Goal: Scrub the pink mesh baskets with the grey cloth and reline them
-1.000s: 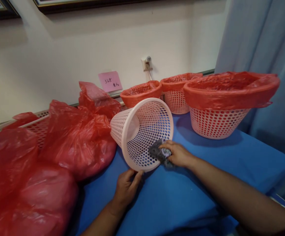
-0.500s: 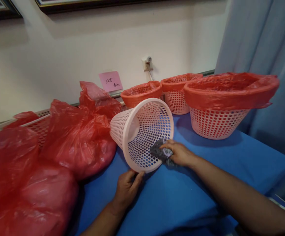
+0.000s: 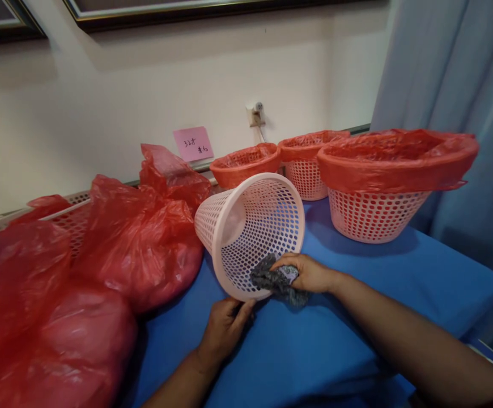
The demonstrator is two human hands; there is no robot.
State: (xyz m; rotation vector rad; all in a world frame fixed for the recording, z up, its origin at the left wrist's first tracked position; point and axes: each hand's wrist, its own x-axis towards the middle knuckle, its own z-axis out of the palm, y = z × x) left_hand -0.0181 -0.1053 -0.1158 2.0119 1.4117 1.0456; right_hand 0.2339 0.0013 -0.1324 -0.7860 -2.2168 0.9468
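A pale pink perforated wastebasket (image 3: 225, 226) lies tipped on its side on the blue-covered table (image 3: 306, 351), its mouth turned toward me. My left hand (image 3: 225, 328) grips the lower edge of its rim, thumb along the outside and the other fingers partly hidden beneath. In my right hand (image 3: 304, 273) is a bunched dark grey cloth (image 3: 267, 276) with a pale patch. The cloth presses against the inner wall near the bottom right of the rim, and part of it hangs outside over the rim.
Large red plastic bags (image 3: 144, 249) fill the left side, beside a basket (image 3: 76, 221). Behind and to the right stand a bigger lined basket (image 3: 378, 215) and two smaller ones. A pink note (image 3: 193, 143), a wall socket (image 3: 255, 115) and a blue curtain (image 3: 450, 90) border the table.
My right hand has moved the cloth slightly left and down along the inside of the rim. My left hand keeps its hold on the wastebasket, and the view has shifted a little.
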